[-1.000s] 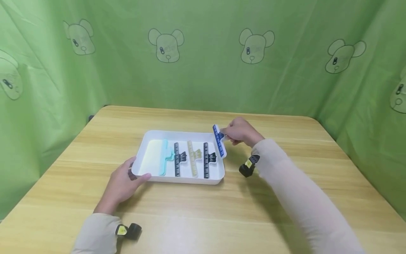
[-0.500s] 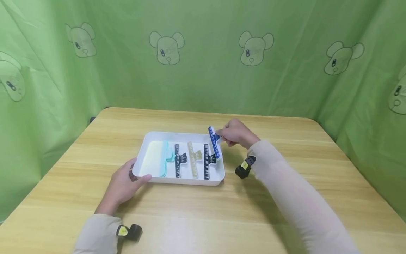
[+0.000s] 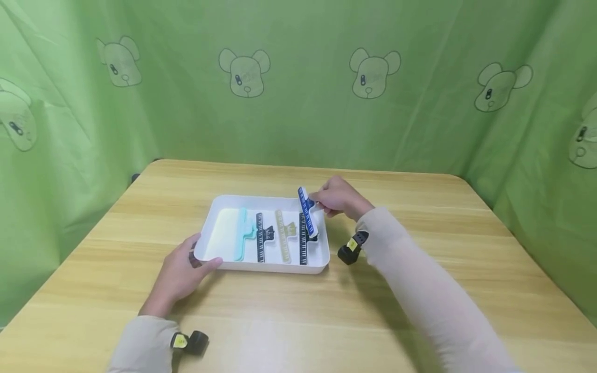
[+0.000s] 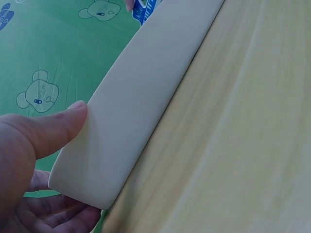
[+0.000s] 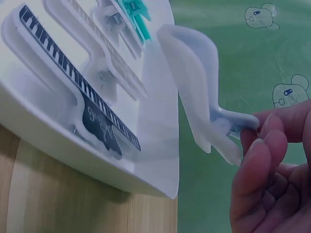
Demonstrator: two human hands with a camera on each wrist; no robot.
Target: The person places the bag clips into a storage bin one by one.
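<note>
My right hand [image 3: 339, 196] pinches a blue clip [image 3: 306, 210] with a piano-key print by its handle, tilted over the right end of a white tray [image 3: 275, 268]. In the right wrist view, only the pale underside of that clip [image 5: 189, 77] shows. My left hand [image 3: 179, 277] grips the tray's near left corner, thumb at the front rim and fingers around the left wall. Inside the tray lie a teal clip [image 3: 241, 235], a black clip [image 3: 260, 243], a gold clip [image 3: 282, 238] and, at the right, a second black clip [image 3: 303, 254] partly hidden by the blue one.
The tray rests on a wooden table [image 3: 289, 316]. A green curtain [image 3: 308, 124] with printed bear heads hangs behind and on both sides. Each wrist wears a small black camera, like the left one [image 3: 198, 342].
My right hand has carried the blue clip left, from the tray's right edge to over the right black clip. The left hand keeps its grip on the tray corner.
</note>
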